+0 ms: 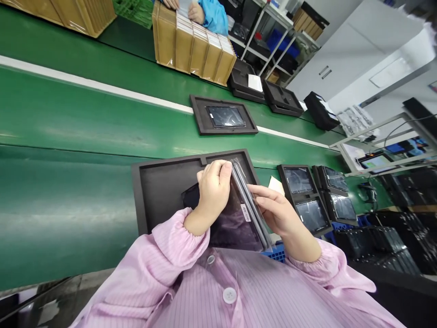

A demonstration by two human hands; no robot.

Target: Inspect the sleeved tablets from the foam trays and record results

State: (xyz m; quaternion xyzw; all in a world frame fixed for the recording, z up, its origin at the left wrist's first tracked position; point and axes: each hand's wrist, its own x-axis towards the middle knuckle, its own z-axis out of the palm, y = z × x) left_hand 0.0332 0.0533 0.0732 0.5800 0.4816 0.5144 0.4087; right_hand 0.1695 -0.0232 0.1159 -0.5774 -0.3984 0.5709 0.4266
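A small stack of flat tablets (241,223) in clear plastic bags stands on edge, tilted, just in front of my body. A white barcode label shows on its dark near face. My left hand (215,189) is closed on the stack's upper end, thumb on top. On the other side, my right hand (278,214) has its fingers stretched out, with fingertips against the bagged edges; thumb and index finger lie on the same side. Under my left hand sits a black foam tray (160,191), with a dark flat piece (191,196) in it, partly hidden by my wrist.
Another foam tray (201,123) holding a tablet (226,116) lies across the green bench (68,123). Foam trays with tablets (298,180) stand at right. Beyond are cardboard dividers (191,50) and a co-worker's blue sleeve (215,17). A metal frame (344,155) rises at right.
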